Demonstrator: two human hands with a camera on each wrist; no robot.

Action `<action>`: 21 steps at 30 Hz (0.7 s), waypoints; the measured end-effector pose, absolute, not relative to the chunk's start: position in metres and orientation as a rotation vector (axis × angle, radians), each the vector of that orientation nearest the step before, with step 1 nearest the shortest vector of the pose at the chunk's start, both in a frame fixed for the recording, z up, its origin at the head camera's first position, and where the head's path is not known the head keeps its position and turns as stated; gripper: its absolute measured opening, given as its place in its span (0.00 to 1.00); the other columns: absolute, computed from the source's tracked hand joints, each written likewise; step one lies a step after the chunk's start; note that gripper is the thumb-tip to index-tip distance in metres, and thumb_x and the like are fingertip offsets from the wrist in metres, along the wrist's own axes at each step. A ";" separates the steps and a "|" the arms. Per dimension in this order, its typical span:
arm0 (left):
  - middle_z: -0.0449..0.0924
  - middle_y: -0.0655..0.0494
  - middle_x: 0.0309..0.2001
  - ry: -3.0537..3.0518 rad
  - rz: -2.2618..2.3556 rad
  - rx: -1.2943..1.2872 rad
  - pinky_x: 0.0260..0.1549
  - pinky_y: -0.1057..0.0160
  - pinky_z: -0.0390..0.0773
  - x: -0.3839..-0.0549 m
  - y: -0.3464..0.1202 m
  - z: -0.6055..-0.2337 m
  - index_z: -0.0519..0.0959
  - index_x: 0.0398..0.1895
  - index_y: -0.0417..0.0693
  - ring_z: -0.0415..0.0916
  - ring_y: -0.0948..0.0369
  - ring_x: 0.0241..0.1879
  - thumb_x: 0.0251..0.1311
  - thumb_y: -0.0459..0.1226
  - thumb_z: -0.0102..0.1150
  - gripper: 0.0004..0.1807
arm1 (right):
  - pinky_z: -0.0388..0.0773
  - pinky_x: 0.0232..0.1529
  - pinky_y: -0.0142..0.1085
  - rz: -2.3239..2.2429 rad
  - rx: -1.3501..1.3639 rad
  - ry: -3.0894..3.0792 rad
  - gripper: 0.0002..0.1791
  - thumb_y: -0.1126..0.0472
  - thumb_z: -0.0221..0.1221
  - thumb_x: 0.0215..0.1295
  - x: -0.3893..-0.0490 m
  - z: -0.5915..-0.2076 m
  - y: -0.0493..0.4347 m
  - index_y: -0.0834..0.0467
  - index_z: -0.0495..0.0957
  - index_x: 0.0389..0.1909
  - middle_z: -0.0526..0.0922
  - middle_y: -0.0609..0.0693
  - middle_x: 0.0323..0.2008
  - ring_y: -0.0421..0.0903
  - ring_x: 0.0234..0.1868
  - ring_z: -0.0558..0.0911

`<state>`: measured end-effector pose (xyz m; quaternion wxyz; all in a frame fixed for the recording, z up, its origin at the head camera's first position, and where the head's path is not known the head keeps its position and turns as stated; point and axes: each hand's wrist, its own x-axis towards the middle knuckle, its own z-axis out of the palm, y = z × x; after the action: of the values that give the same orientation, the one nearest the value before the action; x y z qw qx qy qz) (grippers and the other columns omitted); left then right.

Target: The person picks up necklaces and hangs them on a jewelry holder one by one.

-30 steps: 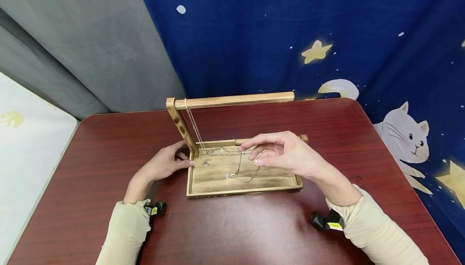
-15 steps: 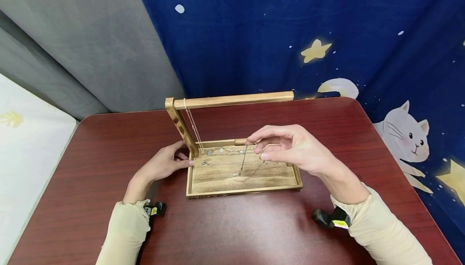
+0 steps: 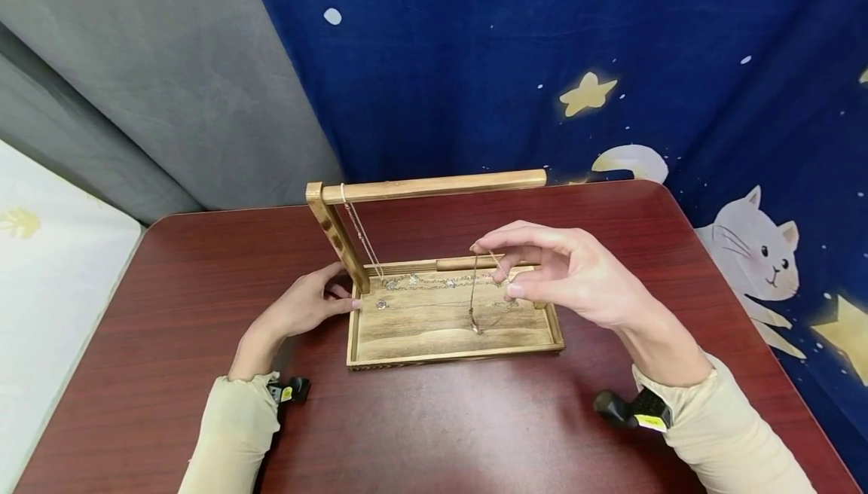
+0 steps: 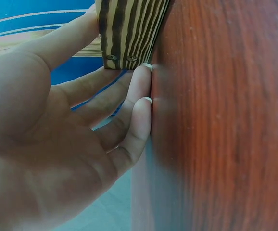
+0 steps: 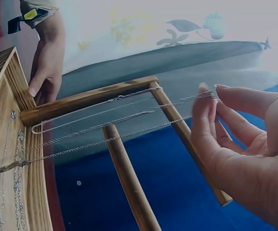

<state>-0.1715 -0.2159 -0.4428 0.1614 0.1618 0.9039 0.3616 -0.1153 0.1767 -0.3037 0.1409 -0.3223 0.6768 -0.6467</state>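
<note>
My right hand (image 3: pixel 576 272) pinches a thin chain necklace (image 3: pixel 472 291) above the tray (image 3: pixel 454 358) of a wooden jewelry stand. Its strands hang down in a loop, and a small pendant dangles low over the tray floor. In the right wrist view the chain (image 5: pixel 81 148) runs from my fingertips down to the tray. My left hand (image 3: pixel 308 302) holds the stand's left end by the post (image 3: pixel 342 242), thumb on the tray's edge. The left wrist view shows thumb and fingers on either side of the striped wooden end (image 4: pixel 129 33).
A fine necklace (image 3: pixel 361 230) hangs from the left of the stand's upper bar (image 3: pixel 434 187). Further necklaces, one with flower-like links (image 3: pixel 414 281), lie in the tray. A lower bar (image 3: pixel 468 261) runs behind it. The dark red table (image 3: pixel 434 434) ends at the curtains (image 3: pixel 475 65).
My right hand has moved right and slightly up, drawing the necklace along. Its pendant has shifted right above the tray. My left hand stays where it was.
</note>
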 end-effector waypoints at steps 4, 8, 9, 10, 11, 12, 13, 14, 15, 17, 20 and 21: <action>0.85 0.52 0.39 2.576 1.046 0.467 0.42 0.56 0.77 -0.172 -0.216 -0.444 0.62 0.72 0.37 0.82 0.60 0.41 0.61 0.43 0.69 0.40 | 0.80 0.46 0.40 -1.909 -0.934 1.944 0.26 0.80 0.61 0.59 -0.114 -0.301 0.179 0.68 0.73 0.61 0.76 0.64 0.59 0.57 0.47 0.80; 0.85 0.52 0.38 2.576 1.049 0.467 0.41 0.58 0.77 -0.173 -0.216 -0.444 0.63 0.72 0.38 0.82 0.60 0.40 0.61 0.44 0.69 0.41 | 0.80 0.46 0.38 -1.942 -0.929 1.960 0.25 0.81 0.60 0.59 -0.113 -0.297 0.183 0.71 0.74 0.59 0.78 0.64 0.57 0.53 0.46 0.82; 0.85 0.52 0.39 2.576 1.048 0.469 0.40 0.58 0.77 -0.173 -0.216 -0.444 0.62 0.72 0.37 0.82 0.59 0.40 0.61 0.44 0.69 0.41 | 0.80 0.45 0.38 -1.947 -0.924 1.969 0.24 0.81 0.60 0.59 -0.112 -0.296 0.185 0.71 0.74 0.59 0.78 0.64 0.56 0.52 0.46 0.82; 0.85 0.52 0.39 2.577 1.045 0.471 0.40 0.59 0.77 -0.173 -0.216 -0.443 0.62 0.72 0.35 0.82 0.59 0.40 0.61 0.44 0.69 0.42 | 0.80 0.45 0.37 -1.952 -0.912 1.979 0.24 0.81 0.60 0.60 -0.112 -0.295 0.186 0.71 0.74 0.58 0.79 0.63 0.56 0.52 0.46 0.83; 0.85 0.51 0.38 2.579 1.042 0.466 0.40 0.59 0.77 -0.173 -0.216 -0.443 0.61 0.72 0.35 0.82 0.59 0.40 0.61 0.45 0.69 0.42 | 0.80 0.45 0.37 -1.955 -0.902 1.991 0.23 0.81 0.60 0.60 -0.112 -0.294 0.187 0.71 0.75 0.58 0.80 0.63 0.55 0.51 0.46 0.83; 0.85 0.51 0.38 2.580 1.041 0.462 0.40 0.59 0.77 -0.173 -0.216 -0.443 0.61 0.72 0.35 0.82 0.59 0.40 0.61 0.45 0.69 0.43 | 0.80 0.46 0.37 -1.963 -0.898 1.997 0.23 0.81 0.60 0.60 -0.112 -0.293 0.189 0.71 0.75 0.57 0.80 0.63 0.54 0.51 0.47 0.83; 0.85 0.51 0.38 2.580 1.039 0.460 0.40 0.59 0.77 -0.173 -0.216 -0.442 0.61 0.72 0.34 0.82 0.59 0.40 0.60 0.45 0.69 0.43 | 0.80 0.46 0.37 -1.972 -0.898 2.001 0.22 0.81 0.60 0.60 -0.111 -0.293 0.190 0.72 0.75 0.57 0.80 0.63 0.54 0.50 0.47 0.83; 0.85 0.51 0.38 2.579 1.039 0.458 0.40 0.59 0.77 -0.173 -0.216 -0.442 0.61 0.72 0.34 0.82 0.59 0.40 0.60 0.45 0.69 0.43 | 0.80 0.46 0.37 -1.984 -0.901 1.998 0.22 0.81 0.60 0.60 -0.111 -0.292 0.192 0.72 0.75 0.57 0.81 0.63 0.53 0.50 0.47 0.83; 0.85 0.51 0.38 2.579 1.039 0.457 0.41 0.59 0.77 -0.173 -0.216 -0.443 0.61 0.72 0.34 0.82 0.59 0.40 0.60 0.45 0.69 0.43 | 0.80 0.46 0.36 -1.997 -0.911 1.990 0.22 0.81 0.59 0.60 -0.112 -0.292 0.193 0.72 0.75 0.57 0.81 0.63 0.53 0.49 0.47 0.83; 0.85 0.51 0.38 2.582 1.038 0.452 0.41 0.58 0.77 -0.173 -0.216 -0.443 0.62 0.72 0.35 0.82 0.59 0.40 0.60 0.46 0.70 0.43 | 0.80 0.46 0.36 -2.037 -0.946 1.961 0.22 0.83 0.58 0.60 -0.112 -0.291 0.196 0.74 0.75 0.56 0.81 0.64 0.53 0.49 0.46 0.83; 0.85 0.51 0.38 2.582 1.037 0.456 0.41 0.58 0.77 -0.172 -0.216 -0.443 0.62 0.72 0.35 0.82 0.59 0.40 0.60 0.46 0.69 0.43 | 0.80 0.45 0.35 -2.093 -0.998 1.907 0.21 0.85 0.57 0.59 -0.113 -0.291 0.199 0.77 0.74 0.55 0.80 0.66 0.52 0.49 0.45 0.83; 0.85 0.51 0.39 2.583 1.035 0.457 0.41 0.59 0.77 -0.172 -0.216 -0.443 0.62 0.72 0.35 0.82 0.59 0.41 0.60 0.46 0.69 0.43 | 0.80 0.45 0.35 -2.110 -1.011 1.889 0.21 0.85 0.56 0.59 -0.113 -0.290 0.200 0.78 0.73 0.55 0.80 0.68 0.52 0.49 0.45 0.83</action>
<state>-0.1723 -0.2164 -0.4431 0.1600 0.1600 0.9042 0.3622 -0.1128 0.2002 -0.2902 0.0672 -0.3354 0.6267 -0.7002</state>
